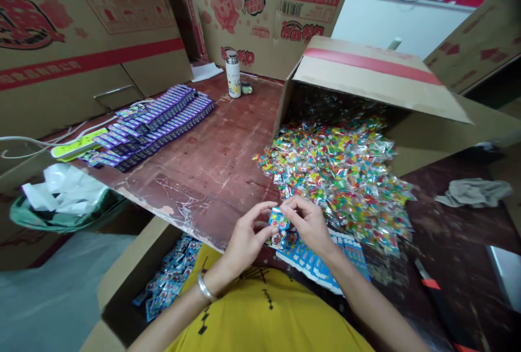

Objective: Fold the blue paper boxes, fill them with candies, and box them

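Note:
Both hands meet over the table's front edge, around one small blue printed candy box (279, 227). My left hand (249, 235) grips it from the left, thumb across its front. At its top edge, the thumb and fingers of my right hand (307, 224) pinch together. Flat blue cartons (313, 262) lie in a row on the table under my right forearm. Beyond that hand spreads a heap of clear bags of colourful candies (337, 173). An open carton (134, 265) at lower left contains many small blue boxes (175, 273).
A large cardboard box (366, 75) lies on its side behind the candy heap. Purple boxes (158, 124) stand in rows at left, beside a yellow-green power strip (77, 145). A white bottle (233, 75) stands at the back. A cutter knife (437, 297) and grey cloth (474, 193) lie at right.

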A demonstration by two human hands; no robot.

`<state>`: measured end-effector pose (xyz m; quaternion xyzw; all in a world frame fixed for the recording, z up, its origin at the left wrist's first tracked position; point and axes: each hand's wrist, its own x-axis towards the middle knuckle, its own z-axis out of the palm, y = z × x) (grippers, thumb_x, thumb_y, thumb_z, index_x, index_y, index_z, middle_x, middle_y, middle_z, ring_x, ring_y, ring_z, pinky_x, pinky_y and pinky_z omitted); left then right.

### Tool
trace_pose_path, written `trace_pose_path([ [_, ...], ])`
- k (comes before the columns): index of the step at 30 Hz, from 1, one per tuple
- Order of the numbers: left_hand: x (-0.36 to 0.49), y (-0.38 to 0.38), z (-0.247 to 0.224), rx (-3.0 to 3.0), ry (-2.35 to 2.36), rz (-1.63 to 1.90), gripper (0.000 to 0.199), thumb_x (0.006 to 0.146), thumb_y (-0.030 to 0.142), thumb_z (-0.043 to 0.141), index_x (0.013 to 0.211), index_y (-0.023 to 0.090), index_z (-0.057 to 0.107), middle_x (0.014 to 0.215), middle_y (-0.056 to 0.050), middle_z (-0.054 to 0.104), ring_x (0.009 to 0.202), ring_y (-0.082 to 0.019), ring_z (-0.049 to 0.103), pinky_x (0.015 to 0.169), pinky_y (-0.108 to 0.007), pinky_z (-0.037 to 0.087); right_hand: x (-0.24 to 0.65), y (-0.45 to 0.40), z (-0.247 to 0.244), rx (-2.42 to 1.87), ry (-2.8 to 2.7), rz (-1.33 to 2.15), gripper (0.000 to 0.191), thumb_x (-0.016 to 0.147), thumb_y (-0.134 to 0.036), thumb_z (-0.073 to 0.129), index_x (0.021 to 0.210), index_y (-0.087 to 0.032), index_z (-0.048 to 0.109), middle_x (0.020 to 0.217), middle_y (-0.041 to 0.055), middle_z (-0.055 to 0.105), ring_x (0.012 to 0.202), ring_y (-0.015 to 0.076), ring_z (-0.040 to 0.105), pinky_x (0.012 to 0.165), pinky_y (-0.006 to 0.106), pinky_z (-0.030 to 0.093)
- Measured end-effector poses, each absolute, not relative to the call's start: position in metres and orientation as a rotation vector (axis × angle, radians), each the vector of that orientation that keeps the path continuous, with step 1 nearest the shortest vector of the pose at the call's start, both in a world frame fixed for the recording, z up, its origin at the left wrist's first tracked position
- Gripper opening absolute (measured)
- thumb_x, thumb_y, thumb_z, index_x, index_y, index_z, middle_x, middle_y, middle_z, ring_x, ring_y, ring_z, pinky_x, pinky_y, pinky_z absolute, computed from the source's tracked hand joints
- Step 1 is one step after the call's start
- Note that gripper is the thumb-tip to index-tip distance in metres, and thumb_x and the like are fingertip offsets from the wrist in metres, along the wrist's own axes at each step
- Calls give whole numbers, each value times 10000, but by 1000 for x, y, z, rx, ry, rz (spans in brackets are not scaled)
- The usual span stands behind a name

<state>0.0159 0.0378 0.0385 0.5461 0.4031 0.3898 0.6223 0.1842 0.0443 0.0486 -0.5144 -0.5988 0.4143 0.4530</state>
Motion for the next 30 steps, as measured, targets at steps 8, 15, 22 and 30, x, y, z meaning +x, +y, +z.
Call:
trace_pose_path([
  [8,-51,49,61,1493,1070,607,277,840,238,562,1114,199,546,957,-43,671,846,-176,648,754,-271,513,232,39,52,-1551,-1650,890,223,923,-388,502,961,-217,640,871,29,658,740,177,604,637,274,449],
  [15,-150,47,63,2006,1427,61,384,800,298,575,1180,258,610,1140,-52,680,1018,-248,644,892,-337,483,253,33,20,-2093,-2224,413,402,718,-467,735,1030,-226,660,1100,101,615,1034,287,571,807,355,437],
  [22,-69,45,50,1950,1275,347,281,861,318,533,1117,234,615,1088,-68,671,980,-236,638,863,-340,493,236,43,0,-1943,-1977,407,214,715,-375,746,729,-235,585,843,23,600,792,208,565,639,293,399],
  [30,25,33,28,1960,1099,688,639,722,396,732,1285,229,481,1237,-122,578,1131,-305,557,974,-444,431,219,43,22,-1530,-1214,1125,303,808,-455,636,702,-216,483,521,-77,413,401,92,369,382,221,291],
])
